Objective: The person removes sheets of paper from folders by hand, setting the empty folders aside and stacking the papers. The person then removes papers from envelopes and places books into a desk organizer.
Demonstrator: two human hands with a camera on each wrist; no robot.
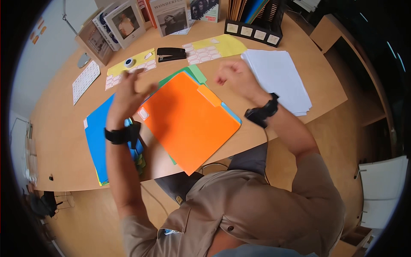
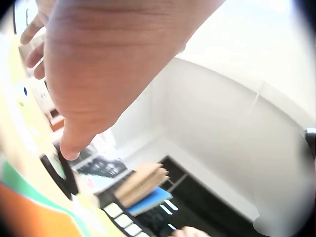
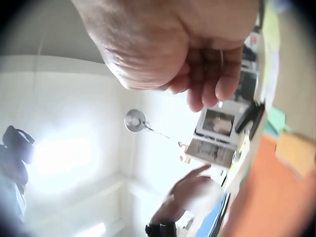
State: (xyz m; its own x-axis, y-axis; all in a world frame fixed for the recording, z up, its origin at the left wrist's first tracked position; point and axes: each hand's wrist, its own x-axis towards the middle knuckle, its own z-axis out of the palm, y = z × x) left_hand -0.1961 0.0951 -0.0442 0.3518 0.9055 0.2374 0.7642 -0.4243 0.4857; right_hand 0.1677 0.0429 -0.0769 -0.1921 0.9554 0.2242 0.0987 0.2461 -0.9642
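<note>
My left hand (image 1: 126, 96) hovers over the left corner of an orange file folder (image 1: 195, 124), fingers spread and nothing in them. In the left wrist view its thumb (image 2: 71, 148) points away from the other fingers. My right hand (image 1: 240, 79) is raised between the orange folder and a stack of white paper (image 1: 278, 79). Its fingers (image 3: 210, 91) hang loosely curled and hold nothing. Under the orange folder lie green (image 1: 185, 70) and blue folders, mostly hidden. A small red-edged label (image 1: 143, 113) sits at the orange folder's left edge. Blue folders (image 1: 96, 141) lie beneath my left forearm.
Behind the folders are a black stapler (image 1: 171, 54), yellow sheets with labels (image 1: 218, 48) and a small white roll (image 1: 129, 63). Standing books (image 1: 124, 25) and a black file holder (image 1: 252, 33) line the back. A calendar-like card (image 1: 85, 81) lies at left.
</note>
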